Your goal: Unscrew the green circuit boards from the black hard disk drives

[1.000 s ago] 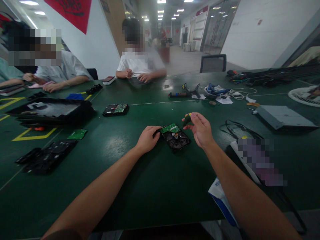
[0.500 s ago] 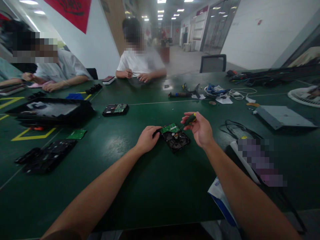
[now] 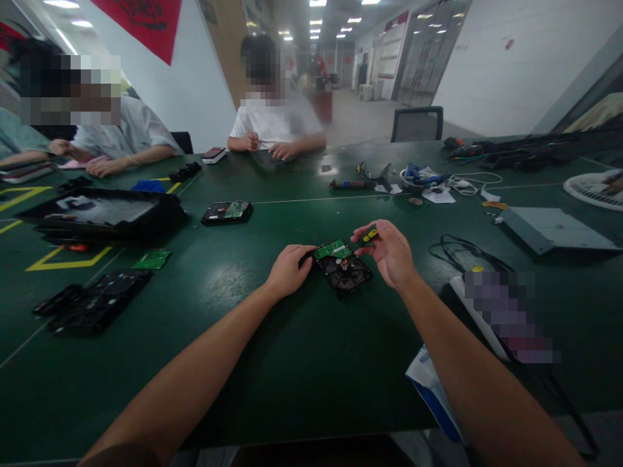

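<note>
A hard drive [image 3: 346, 275] lies on the green table in front of me, its green circuit board [image 3: 335, 249] facing up. My left hand [image 3: 291, 267] grips the drive's left edge, thumb and fingers closed on it. In my right hand [image 3: 389, 251] is a small screwdriver [image 3: 370, 237] with a dark green and yellow handle, pinched between thumb and fingers. The screwdriver points down and left at the board's right side; its tip is too small to make out. Another hard drive [image 3: 226, 213] rests farther back on the left.
Black plastic trays [image 3: 102, 214] stand at the left, near a loose green circuit board [image 3: 152, 259] and black drive parts [image 3: 100, 301]. A grey metal box [image 3: 559, 230], cables [image 3: 467, 250] and a white fan grille [image 3: 591, 191] are at the right. Two people sit across the table.
The screwdriver handle has turned in my right hand, showing more yellow, and my fingers sit slightly lower. My left hand and the hard drive hold their place. The whole view shifted slightly.
</note>
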